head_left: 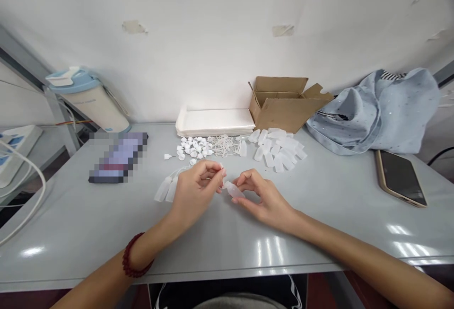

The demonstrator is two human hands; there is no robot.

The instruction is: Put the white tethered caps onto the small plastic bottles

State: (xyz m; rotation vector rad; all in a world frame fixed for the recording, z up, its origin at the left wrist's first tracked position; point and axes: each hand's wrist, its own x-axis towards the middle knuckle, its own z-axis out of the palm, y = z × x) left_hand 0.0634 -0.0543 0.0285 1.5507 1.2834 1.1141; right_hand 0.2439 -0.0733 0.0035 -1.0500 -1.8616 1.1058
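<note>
My right hand (264,200) pinches a small translucent bottle (234,190) over the middle of the grey table (220,247). Close to the bottle's neck, my left hand (198,188) is closed, fingertips together on a small white piece (221,166), partly hidden by the fingers. Partly behind my left hand lie translucent bottles (163,189) with thin cords. Beyond my hands are a pile of white caps (193,147), a tangle of white cords (226,146) and a heap of several translucent bottles (278,150).
Against the wall stand a white stack (216,120) and an open cardboard box (283,110). A blue cloth bag (390,110) and a phone (400,179) are at the right. At the left are a tumbler (94,103), a blurred-out phone (118,158) and a power strip (17,150).
</note>
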